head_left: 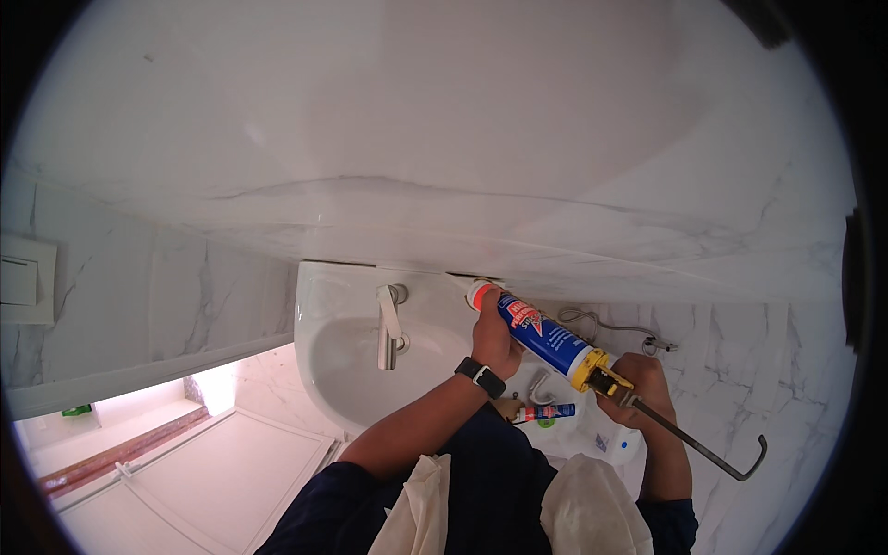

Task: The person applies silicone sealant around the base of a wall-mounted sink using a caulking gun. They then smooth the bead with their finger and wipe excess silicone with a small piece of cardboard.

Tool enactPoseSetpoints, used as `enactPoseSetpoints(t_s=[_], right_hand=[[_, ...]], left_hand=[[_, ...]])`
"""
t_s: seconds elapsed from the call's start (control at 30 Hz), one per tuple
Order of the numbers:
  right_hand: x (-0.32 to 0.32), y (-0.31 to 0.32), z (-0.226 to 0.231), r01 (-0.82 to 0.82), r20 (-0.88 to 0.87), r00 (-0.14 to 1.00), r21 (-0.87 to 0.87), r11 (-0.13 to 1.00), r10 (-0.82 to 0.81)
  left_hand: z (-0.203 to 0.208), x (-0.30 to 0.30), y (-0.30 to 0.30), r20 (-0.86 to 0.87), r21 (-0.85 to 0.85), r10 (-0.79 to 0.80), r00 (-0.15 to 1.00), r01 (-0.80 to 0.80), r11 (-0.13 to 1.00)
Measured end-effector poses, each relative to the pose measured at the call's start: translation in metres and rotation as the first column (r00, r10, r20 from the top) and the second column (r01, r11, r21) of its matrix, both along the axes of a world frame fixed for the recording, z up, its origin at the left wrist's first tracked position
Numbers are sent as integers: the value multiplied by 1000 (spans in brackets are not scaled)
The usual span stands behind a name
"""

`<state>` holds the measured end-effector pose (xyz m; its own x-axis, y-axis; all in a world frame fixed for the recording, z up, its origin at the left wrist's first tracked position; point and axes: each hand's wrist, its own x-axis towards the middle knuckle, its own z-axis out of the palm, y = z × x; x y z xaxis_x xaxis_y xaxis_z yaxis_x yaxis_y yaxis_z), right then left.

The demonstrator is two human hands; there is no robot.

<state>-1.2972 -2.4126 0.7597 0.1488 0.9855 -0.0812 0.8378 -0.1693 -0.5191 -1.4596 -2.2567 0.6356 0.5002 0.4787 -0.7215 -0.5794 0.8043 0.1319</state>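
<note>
My right hand is wrapped round the handle end of a caulking gun with a yellow frame and a long hooked metal rod. Loaded in it is a blue and red sealant cartridge. My left hand is closed round the front part of this cartridge, below its orange-red end. A pale nozzle points to the upper left, at the seam where the white washbasin meets the marbled wall. Whether its tip touches the seam I cannot tell. A metal faucet stands on the basin, left of my left hand.
Below my hands lies a second blue and red tube, beside a curved white pipe. A thin grey hose hangs near the wall at right. A white wall plate is at far left. A pale panel stands lower left.
</note>
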Motion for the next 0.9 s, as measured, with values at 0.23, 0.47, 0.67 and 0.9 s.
enactPoseSetpoints(t_s=[0.23, 0.47, 0.67, 0.9], right_hand=[[1, -1, -3, 4, -6, 1000, 8, 1000, -4], [3, -2, -6, 14, 2, 1000, 3, 1000, -14], [2, -2, -6, 17, 0, 1000, 6, 1000, -17], [2, -2, -6, 11, 21, 1000, 10, 1000, -11]], left_hand=[[-3, 1, -1, 11, -5, -9, 1000, 9, 1000], [-7, 3, -3, 21, -3, -8, 1000, 8, 1000], [-8, 2, -2, 31, -28, -14, 999, 15, 999], [-8, 3, -2, 16, -31, -21, 1000, 21, 999]])
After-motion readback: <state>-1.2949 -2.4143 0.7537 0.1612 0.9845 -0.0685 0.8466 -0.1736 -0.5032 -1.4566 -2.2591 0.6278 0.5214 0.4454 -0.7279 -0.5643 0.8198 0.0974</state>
